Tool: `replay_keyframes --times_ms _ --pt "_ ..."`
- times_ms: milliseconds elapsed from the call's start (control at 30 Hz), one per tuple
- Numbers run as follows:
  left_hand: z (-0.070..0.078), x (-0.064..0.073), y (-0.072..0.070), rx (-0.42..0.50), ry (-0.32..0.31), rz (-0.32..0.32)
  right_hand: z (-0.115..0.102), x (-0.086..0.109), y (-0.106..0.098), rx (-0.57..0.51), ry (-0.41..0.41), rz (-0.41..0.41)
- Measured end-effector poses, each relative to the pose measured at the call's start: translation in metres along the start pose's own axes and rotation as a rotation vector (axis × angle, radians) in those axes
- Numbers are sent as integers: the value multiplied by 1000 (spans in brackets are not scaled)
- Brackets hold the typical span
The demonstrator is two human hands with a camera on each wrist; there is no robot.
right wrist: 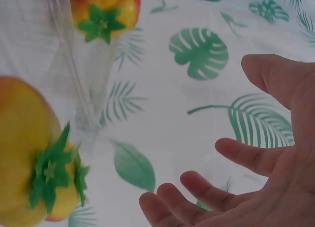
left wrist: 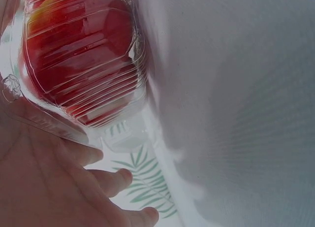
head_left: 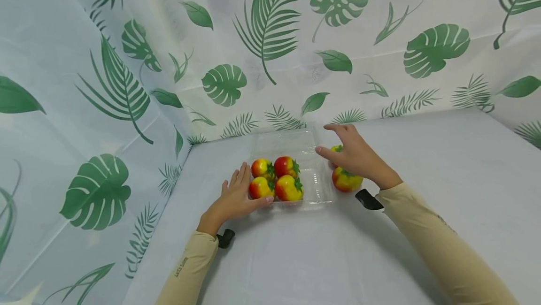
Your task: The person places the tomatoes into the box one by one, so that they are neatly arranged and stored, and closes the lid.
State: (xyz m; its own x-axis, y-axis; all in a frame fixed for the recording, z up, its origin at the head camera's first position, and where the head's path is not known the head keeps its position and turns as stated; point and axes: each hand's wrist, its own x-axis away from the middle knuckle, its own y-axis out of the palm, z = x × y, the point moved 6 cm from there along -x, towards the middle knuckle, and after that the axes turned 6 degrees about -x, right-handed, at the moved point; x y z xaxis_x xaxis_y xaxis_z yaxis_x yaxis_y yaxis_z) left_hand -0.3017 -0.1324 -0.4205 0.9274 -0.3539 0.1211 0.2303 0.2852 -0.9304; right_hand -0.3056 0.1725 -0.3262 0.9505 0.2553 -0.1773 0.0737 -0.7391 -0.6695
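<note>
A clear plastic clamshell box [head_left: 313, 187] lies on the table with its lid [head_left: 282, 141] folded back toward the wall. Several red-and-yellow tomatoes [head_left: 289, 187] with green star-shaped tops fill its left part. My left hand [head_left: 230, 200] rests along the box's left side, fingers straight and thumb at the front rim. In the left wrist view, a tomato [left wrist: 81, 49] shows red through the ribbed wall. My right hand [head_left: 358, 157] hovers beyond the box's right side with fingers spread and nothing in them. Below it two more tomatoes [head_left: 346, 180] sit outside the box, the farther one partly hidden.
A white cloth covers the table [head_left: 296, 248]. Behind and to the left hangs a white curtain [head_left: 169, 51] printed with green leaves, meeting the table close behind the lid. Dark wrist camera mounts [head_left: 369, 199] sit below both wrists.
</note>
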Motion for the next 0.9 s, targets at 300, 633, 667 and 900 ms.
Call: replay_keyframes --times_ms 300,633,667,900 --pt "1 0 -1 3 -5 0 28 -5 -20 4 19 -22" --pt "1 1 0 4 2 6 72 -8 -29 -89 140 -98" --pt "1 0 0 2 1 6 76 -8 -29 -96 147 -106" --pt "1 0 0 -2 1 3 96 -11 -21 -153 162 -149"
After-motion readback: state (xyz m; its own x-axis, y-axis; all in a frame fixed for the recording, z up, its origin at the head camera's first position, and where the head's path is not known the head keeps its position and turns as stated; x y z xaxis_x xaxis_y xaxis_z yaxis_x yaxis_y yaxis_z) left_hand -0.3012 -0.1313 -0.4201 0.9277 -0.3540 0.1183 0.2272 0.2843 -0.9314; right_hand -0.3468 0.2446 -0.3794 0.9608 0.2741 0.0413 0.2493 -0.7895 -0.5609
